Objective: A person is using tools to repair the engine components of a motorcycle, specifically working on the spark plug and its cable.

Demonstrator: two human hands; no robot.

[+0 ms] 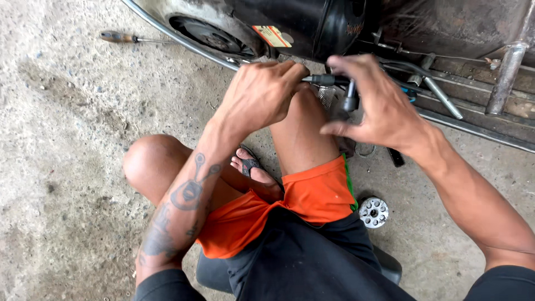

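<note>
My left hand (262, 95) is closed around the handle of a dark T-shaped wrench (329, 81), just under the black body of a vehicle (312, 25). My right hand (376, 103) grips the other end of the same tool, fingers curled over its short vertical shaft (350, 102). Both hands meet above my raised knee. The tip of the tool is hidden behind my fingers.
A round metal disc with holes (373, 212) lies on the concrete by my shorts. A screwdriver (131, 38) rests on the floor at upper left. A chrome curved bar (184, 42) and metal rods (443, 97) run along the vehicle's underside.
</note>
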